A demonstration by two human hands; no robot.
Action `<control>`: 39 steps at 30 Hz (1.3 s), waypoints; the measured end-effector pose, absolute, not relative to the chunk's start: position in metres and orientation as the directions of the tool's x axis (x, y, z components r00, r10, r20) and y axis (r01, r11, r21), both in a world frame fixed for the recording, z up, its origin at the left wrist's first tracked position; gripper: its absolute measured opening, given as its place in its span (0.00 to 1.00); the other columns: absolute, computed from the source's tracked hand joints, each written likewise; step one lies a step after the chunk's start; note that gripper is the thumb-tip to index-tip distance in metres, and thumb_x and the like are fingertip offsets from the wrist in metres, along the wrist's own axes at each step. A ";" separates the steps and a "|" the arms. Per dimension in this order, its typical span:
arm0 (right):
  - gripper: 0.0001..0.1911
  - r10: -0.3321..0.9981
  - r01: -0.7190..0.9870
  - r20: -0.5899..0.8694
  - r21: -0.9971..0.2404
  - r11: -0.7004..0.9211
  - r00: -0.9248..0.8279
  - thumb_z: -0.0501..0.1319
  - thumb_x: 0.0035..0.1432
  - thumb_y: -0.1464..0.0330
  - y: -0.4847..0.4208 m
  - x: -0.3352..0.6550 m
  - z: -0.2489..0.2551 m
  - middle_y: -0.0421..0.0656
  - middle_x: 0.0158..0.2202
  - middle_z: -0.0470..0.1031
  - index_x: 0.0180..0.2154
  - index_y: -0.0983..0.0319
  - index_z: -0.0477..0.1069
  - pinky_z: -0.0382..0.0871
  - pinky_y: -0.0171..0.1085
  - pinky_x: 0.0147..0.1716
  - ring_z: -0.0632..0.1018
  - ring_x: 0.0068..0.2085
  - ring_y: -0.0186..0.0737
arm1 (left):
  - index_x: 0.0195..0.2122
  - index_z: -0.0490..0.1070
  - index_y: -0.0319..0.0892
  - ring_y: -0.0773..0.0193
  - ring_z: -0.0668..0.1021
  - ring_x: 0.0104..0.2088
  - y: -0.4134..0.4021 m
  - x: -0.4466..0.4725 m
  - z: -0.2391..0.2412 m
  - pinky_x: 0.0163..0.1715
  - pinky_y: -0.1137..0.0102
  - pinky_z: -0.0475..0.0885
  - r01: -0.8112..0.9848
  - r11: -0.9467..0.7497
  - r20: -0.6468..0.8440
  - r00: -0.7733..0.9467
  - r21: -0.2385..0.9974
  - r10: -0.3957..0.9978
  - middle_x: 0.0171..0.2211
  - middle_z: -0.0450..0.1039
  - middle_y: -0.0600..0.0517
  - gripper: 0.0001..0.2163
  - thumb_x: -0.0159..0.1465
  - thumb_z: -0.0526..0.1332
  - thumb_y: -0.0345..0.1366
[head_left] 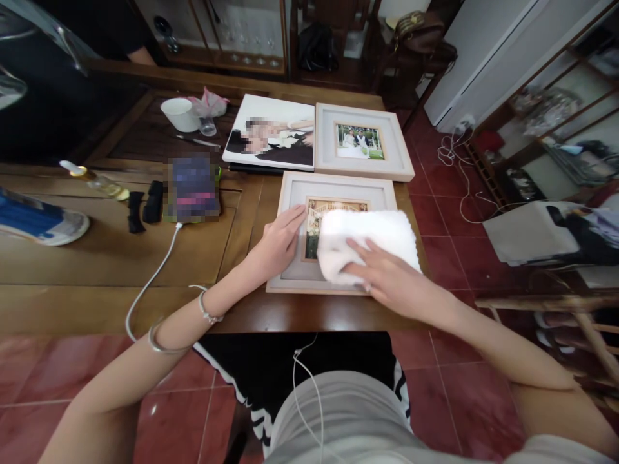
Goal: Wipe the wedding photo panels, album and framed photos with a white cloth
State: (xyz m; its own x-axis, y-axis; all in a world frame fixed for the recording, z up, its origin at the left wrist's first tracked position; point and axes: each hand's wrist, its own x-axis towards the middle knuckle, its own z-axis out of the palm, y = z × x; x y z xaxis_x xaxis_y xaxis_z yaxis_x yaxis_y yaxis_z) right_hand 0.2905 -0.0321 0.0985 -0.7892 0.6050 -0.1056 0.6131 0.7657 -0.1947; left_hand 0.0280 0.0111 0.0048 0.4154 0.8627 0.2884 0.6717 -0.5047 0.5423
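A pale framed photo (333,187) lies flat at the near edge of the wooden table (111,258). My left hand (278,241) rests flat on the frame's left border, fingers stretched out. A folded white cloth (372,235) covers the right part of the picture. My right hand (387,277) presses down on the cloth's near edge with the fingers extended and slightly spread. Both wrists reach in from the bottom of the view; the left one wears bracelets.
A second pale frame (362,142) and an unframed photo print (271,132) lie further back. A phone (193,187) with a white cable, black clips (145,205), a small bottle (97,182), a white cup (181,115) and a shoe (41,222) sit to the left. Red tiled floor surrounds the table.
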 end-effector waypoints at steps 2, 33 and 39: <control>0.26 0.697 0.692 -0.025 -0.157 0.705 -0.716 0.52 0.56 0.82 -0.001 0.294 0.084 0.56 0.60 0.72 0.54 0.63 0.72 0.59 0.63 0.64 0.62 0.68 0.54 | 0.65 0.62 0.36 0.52 0.62 0.68 0.012 0.027 0.004 0.67 0.48 0.60 0.663 -0.512 0.294 0.421 0.546 0.858 0.66 0.63 0.38 0.23 0.69 0.47 0.28; 0.22 0.836 0.727 0.106 -0.442 0.525 -0.539 0.50 0.54 0.84 -0.075 0.360 0.062 0.53 0.69 0.58 0.44 0.60 0.74 0.35 0.73 0.65 0.61 0.69 0.54 | 0.62 0.61 0.38 0.51 0.76 0.56 0.014 0.031 0.022 0.60 0.56 0.68 0.247 0.099 -0.077 -0.099 0.964 0.992 0.56 0.73 0.39 0.28 0.61 0.65 0.32; 0.21 0.785 0.613 0.251 -0.509 0.605 -0.566 0.51 0.50 0.84 -0.083 0.360 0.047 0.46 0.69 0.58 0.37 0.59 0.74 0.35 0.67 0.68 0.64 0.68 0.51 | 0.39 0.75 0.36 0.59 0.83 0.30 -0.017 0.032 0.046 0.30 0.70 0.79 -0.135 0.562 -0.573 -0.057 0.816 0.817 0.34 0.81 0.43 0.07 0.64 0.65 0.35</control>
